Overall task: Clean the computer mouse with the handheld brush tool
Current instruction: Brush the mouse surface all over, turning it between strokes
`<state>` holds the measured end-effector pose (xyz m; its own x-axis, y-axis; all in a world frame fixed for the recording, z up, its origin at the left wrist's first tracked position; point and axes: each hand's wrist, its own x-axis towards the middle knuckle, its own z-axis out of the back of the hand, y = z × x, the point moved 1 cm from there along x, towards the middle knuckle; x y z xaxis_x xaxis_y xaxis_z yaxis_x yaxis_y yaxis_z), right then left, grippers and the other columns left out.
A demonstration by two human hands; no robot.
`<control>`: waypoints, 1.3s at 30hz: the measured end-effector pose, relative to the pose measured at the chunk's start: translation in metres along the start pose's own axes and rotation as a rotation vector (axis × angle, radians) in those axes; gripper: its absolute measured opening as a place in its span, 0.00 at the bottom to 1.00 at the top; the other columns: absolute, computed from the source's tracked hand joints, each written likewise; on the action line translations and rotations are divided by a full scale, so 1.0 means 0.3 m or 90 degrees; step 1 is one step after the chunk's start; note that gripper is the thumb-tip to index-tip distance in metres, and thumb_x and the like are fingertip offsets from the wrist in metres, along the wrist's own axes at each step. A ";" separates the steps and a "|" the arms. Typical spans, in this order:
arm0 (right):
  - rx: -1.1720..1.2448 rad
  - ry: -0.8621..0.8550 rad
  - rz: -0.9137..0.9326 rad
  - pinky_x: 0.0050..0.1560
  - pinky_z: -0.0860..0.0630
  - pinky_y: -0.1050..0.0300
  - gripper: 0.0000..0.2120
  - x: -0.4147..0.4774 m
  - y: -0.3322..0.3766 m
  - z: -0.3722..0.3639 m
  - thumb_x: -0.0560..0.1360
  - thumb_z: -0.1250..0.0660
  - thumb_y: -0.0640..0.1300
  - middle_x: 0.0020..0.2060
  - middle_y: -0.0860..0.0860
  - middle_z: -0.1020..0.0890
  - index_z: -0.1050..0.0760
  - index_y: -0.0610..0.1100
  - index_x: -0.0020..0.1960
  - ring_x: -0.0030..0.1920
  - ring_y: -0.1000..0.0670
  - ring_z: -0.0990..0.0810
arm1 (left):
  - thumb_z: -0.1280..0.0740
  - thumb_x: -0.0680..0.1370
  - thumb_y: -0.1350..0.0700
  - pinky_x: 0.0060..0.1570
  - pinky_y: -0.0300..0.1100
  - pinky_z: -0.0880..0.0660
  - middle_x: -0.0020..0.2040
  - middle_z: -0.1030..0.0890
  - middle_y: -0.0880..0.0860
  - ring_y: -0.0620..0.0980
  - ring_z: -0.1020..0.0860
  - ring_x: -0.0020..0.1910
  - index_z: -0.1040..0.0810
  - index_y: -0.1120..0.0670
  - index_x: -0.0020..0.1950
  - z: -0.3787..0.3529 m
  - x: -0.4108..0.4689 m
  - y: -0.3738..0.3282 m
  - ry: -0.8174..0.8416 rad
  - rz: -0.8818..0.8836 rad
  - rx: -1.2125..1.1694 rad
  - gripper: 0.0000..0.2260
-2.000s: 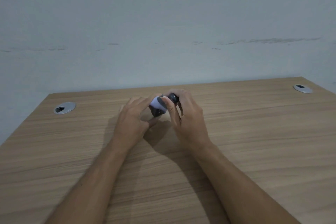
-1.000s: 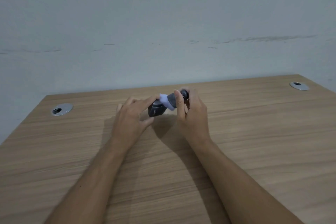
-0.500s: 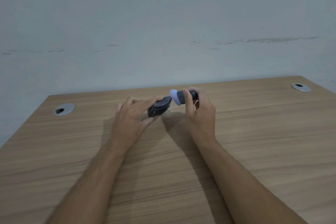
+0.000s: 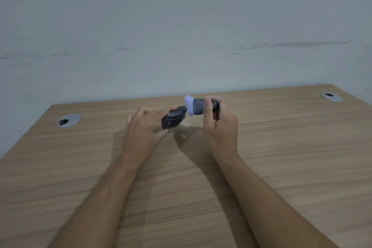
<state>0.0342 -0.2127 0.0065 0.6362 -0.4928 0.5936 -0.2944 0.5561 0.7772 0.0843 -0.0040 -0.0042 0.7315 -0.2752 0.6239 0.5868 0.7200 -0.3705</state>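
A dark grey computer mouse (image 4: 173,119) is held tilted just above the wooden desk (image 4: 281,147) by my left hand (image 4: 145,129), thumb below and fingers on top. My right hand (image 4: 220,127) grips the black handle of a handheld brush (image 4: 196,106). Its grey collar and pale lilac bristle tip point left, and the bristles touch the mouse's far right end. Most of the brush handle is hidden inside my right fist.
Two round metal cable grommets sit in the desk, one at the back left (image 4: 68,120) and one at the back right (image 4: 331,97). A pale wall (image 4: 181,36) rises directly behind the desk's far edge.
The brush has moved right and up, from lying over the mouse to touching only its right end. My right hand shifted right with it. The mouse is now uncovered in my left hand.
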 end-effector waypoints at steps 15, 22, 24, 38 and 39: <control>-0.005 0.104 0.037 0.39 0.28 0.67 0.05 -0.038 0.016 -0.043 0.86 0.31 0.48 0.36 0.60 0.19 0.18 0.49 0.57 0.35 0.59 0.20 | 0.16 0.72 0.47 0.50 0.19 0.32 0.55 0.20 0.46 0.33 0.22 0.56 0.17 0.36 0.71 0.003 0.005 -0.004 -0.018 0.182 -0.188 0.28; 0.012 0.057 -0.025 0.38 0.31 0.65 0.06 -0.008 -0.014 -0.032 0.87 0.33 0.49 0.34 0.62 0.21 0.19 0.49 0.56 0.34 0.58 0.22 | 0.17 0.72 0.46 0.57 0.39 0.22 0.55 0.17 0.46 0.44 0.18 0.58 0.14 0.39 0.67 0.010 0.000 0.004 -0.048 0.234 -0.253 0.23; 0.017 0.058 0.030 0.39 0.33 0.70 0.05 -0.022 0.027 -0.027 0.87 0.32 0.47 0.34 0.64 0.23 0.19 0.48 0.57 0.34 0.61 0.23 | 0.17 0.72 0.46 0.55 0.36 0.23 0.52 0.17 0.43 0.46 0.18 0.58 0.13 0.40 0.66 0.004 0.003 -0.001 -0.047 0.241 -0.246 0.22; 0.033 0.109 0.122 0.44 0.30 0.70 0.06 -0.035 0.046 -0.034 0.86 0.30 0.47 0.42 0.62 0.18 0.18 0.47 0.60 0.38 0.64 0.22 | 0.15 0.68 0.40 0.56 0.45 0.21 0.45 0.11 0.38 0.42 0.18 0.58 0.10 0.38 0.54 0.036 0.007 -0.026 -0.042 0.274 -0.269 0.15; 0.033 0.130 0.133 0.45 0.29 0.69 0.07 -0.043 0.049 -0.043 0.85 0.30 0.47 0.45 0.60 0.16 0.18 0.46 0.60 0.40 0.63 0.21 | 0.14 0.69 0.41 0.55 0.45 0.20 0.44 0.11 0.39 0.42 0.17 0.57 0.10 0.38 0.53 0.035 0.008 -0.026 -0.042 0.280 -0.269 0.15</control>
<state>0.0307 -0.1896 0.0076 0.6866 -0.2235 0.6919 -0.4670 0.5937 0.6553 0.0778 -0.0035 0.0074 0.9217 0.0400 0.3858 0.3309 0.4382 -0.8358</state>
